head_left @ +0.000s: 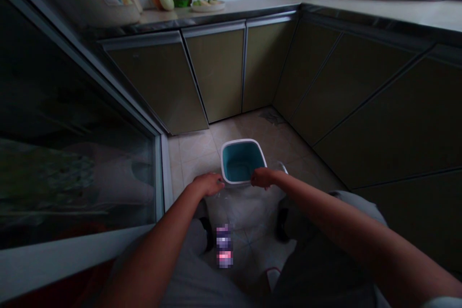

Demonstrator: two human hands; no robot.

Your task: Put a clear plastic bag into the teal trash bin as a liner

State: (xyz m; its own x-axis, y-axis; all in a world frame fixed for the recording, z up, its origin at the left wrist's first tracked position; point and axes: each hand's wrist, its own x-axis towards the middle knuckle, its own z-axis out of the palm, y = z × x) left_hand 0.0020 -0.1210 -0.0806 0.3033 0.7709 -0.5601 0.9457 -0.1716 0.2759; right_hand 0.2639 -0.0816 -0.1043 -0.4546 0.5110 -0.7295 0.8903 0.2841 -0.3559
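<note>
1. bin with a pale rim and teal inside stands upright just ahead of our hands, its open mouth centred between them and a little toward the right; this is the relation that counts most.
2. its mouth looks nearly square with rounded corners, so we cannot pick out a clear long axis; the near edge of the rim runs roughly across, from one hand toward the other.
3. our right hand is the nearer one: it overlaps the near right corner of the rim, fingers curled downward, and seems to pinch the edge of some clear plastic film.
4. our left hand sits just outside the near left corner, its fingertips beside the rim; the fingers look bent, but in this dimness we cannot tell whether they grip the film or touch the bin.
5. the film shows as a faint pale sheen between and below our hands, on our side of the bin; its outline is too dim to trace.
6. tiled floor spreads around the bin beyond our left hand, and the cabinets stand well ahead of both hands.
</note>
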